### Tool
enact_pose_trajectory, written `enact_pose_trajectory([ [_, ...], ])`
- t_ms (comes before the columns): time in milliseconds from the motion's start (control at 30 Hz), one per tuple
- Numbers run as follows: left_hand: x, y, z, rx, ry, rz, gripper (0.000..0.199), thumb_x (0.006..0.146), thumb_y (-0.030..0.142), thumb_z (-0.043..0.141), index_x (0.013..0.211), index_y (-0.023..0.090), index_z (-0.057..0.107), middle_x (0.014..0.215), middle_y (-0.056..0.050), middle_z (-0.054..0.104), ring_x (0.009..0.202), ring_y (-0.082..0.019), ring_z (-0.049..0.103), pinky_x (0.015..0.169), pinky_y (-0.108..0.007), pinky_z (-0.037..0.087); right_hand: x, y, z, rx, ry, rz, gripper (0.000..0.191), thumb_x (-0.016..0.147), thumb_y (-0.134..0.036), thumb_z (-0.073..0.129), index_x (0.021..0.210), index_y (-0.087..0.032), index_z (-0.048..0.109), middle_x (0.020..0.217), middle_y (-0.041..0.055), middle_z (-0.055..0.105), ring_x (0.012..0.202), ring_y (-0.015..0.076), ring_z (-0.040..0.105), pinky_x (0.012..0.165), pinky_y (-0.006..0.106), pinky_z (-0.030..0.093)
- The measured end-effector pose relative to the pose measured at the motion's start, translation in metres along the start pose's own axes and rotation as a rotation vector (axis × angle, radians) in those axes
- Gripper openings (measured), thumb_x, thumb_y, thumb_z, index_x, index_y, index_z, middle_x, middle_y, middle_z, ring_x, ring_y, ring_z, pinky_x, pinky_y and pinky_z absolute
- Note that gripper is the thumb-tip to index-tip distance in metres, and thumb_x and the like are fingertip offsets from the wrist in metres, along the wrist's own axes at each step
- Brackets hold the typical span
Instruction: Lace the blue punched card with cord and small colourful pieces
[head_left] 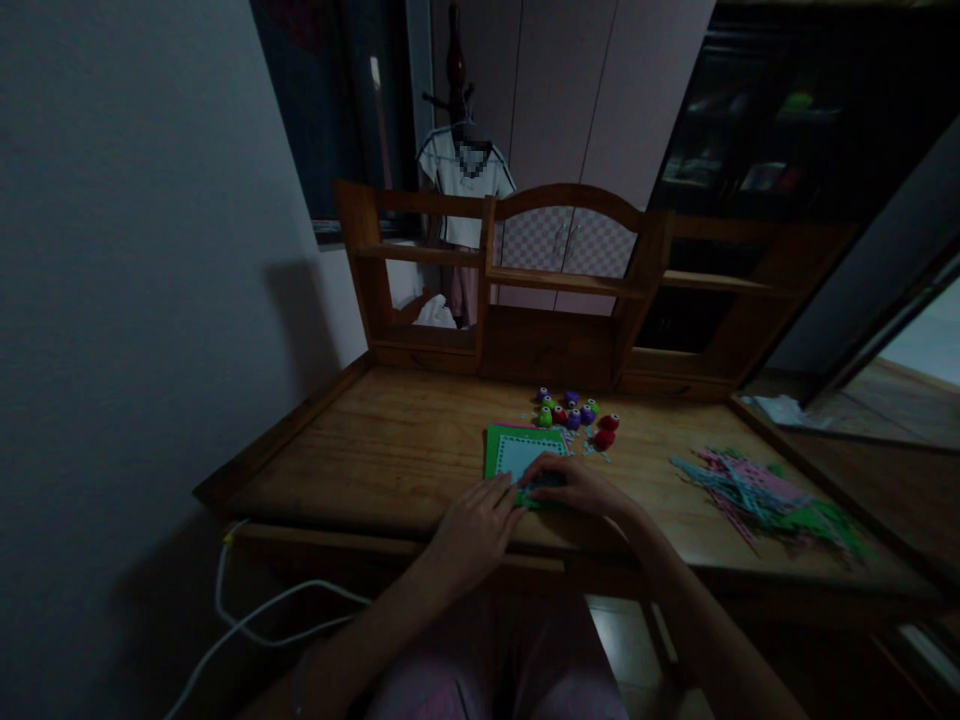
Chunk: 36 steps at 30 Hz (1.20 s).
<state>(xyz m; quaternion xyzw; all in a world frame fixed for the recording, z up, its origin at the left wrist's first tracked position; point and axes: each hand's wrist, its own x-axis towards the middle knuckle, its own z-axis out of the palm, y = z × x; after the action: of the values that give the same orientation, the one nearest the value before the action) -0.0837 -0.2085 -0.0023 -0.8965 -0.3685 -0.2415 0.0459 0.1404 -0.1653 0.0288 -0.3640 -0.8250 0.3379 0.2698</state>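
Note:
A light blue paper sheet [529, 455] with a dark patterned border lies on a larger green sheet [492, 452] near the desk's front edge. My left hand [476, 528] rests on the lower left of the sheets, its fingers stretched out and flat. Over the lower right part my right hand [576, 487] is bent, with index finger and thumb brought close together at the paper. Whatever is between those fingertips is too small and dark to make out. Just beyond the sheets stand several small rounded red, green and purple pieces [574, 418] with white-ringed tops, amid tiny pale paper bits [589, 447].
On the right of the wooden desk [360, 440] lies a heap of pink, blue and green paper strips [772, 495]. A wooden shelf unit [555, 340] closes off the back. A white cable [262, 615] hangs at the front left.

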Motion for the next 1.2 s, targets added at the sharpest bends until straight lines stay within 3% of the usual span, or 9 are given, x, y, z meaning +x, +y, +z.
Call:
enact_pose_trajectory([
  [133,-0.010,0.009,0.004,0.034,0.042,-0.018,0.037,0.094,0.027,0.037,0.127,0.016,0.049,0.143,-0.011,0.038,0.134,-0.024,0.033,0.109,-0.043,0.034,0.004,0.005,0.009,-0.038,0.068,-0.001,0.026,0.080,-0.042,0.064,0.090,-0.019,0.066,0.089,0.0033,0.062,0.085,0.0174,0.057,0.080,0.031,0.045],
  [233,-0.011,0.012,0.007,0.036,0.062,-0.044,0.039,0.094,0.027,0.036,0.130,0.016,0.047,0.144,-0.010,0.037,0.135,-0.024,0.031,0.111,-0.045,0.031,0.003,0.006,0.009,-0.030,0.081,-0.012,0.026,0.080,-0.043,0.064,0.087,-0.018,0.067,0.089,0.0038,0.061,0.085,0.0175,0.056,0.080,0.031,0.045],
  [467,-0.006,0.018,0.010,0.010,0.061,-0.060,0.042,0.095,0.023,0.031,0.134,0.015,0.043,0.141,-0.009,0.043,0.133,-0.020,0.034,0.112,-0.044,0.030,-0.011,0.007,-0.009,-0.018,-0.040,-0.005,0.023,0.076,-0.043,0.069,0.081,-0.020,0.070,0.094,0.0034,0.061,0.091,0.0176,0.056,0.086,0.032,0.043],
  [600,-0.005,0.017,0.011,0.018,0.041,0.000,0.042,0.094,0.023,0.031,0.133,0.009,0.042,0.141,-0.014,0.042,0.133,-0.023,0.034,0.110,-0.043,0.034,-0.019,0.004,-0.017,-0.035,-0.063,0.014,0.033,0.073,-0.040,0.072,0.101,-0.024,0.067,0.102,0.0028,0.061,0.097,0.0184,0.056,0.090,0.033,0.042],
  [700,-0.004,0.019,0.010,0.013,0.019,0.002,0.042,0.094,0.024,0.033,0.132,0.010,0.044,0.141,-0.014,0.041,0.134,-0.024,0.033,0.110,-0.044,0.033,-0.020,0.004,-0.017,-0.052,-0.034,0.031,0.037,0.077,-0.039,0.068,0.111,-0.025,0.062,0.105,0.0033,0.062,0.098,0.0186,0.055,0.090,0.034,0.042],
  [967,0.000,0.027,0.009,-0.037,0.057,-0.089,0.043,0.091,0.028,0.038,0.132,0.017,0.046,0.139,-0.012,0.044,0.132,-0.026,0.036,0.109,-0.048,0.033,-0.012,0.011,-0.003,-0.033,0.066,-0.018,0.022,0.081,-0.040,0.063,0.090,-0.020,0.068,0.096,0.0042,0.060,0.092,0.0177,0.055,0.087,0.032,0.043],
  [1200,0.009,0.026,0.007,-0.137,0.084,-0.035,0.040,0.094,0.021,0.030,0.129,0.013,0.049,0.134,-0.009,0.051,0.129,-0.017,0.040,0.115,-0.042,0.024,-0.019,0.016,-0.012,0.030,0.020,-0.015,0.024,0.075,-0.044,0.068,0.080,-0.021,0.072,0.097,0.0051,0.058,0.094,0.0186,0.056,0.089,0.034,0.043],
])
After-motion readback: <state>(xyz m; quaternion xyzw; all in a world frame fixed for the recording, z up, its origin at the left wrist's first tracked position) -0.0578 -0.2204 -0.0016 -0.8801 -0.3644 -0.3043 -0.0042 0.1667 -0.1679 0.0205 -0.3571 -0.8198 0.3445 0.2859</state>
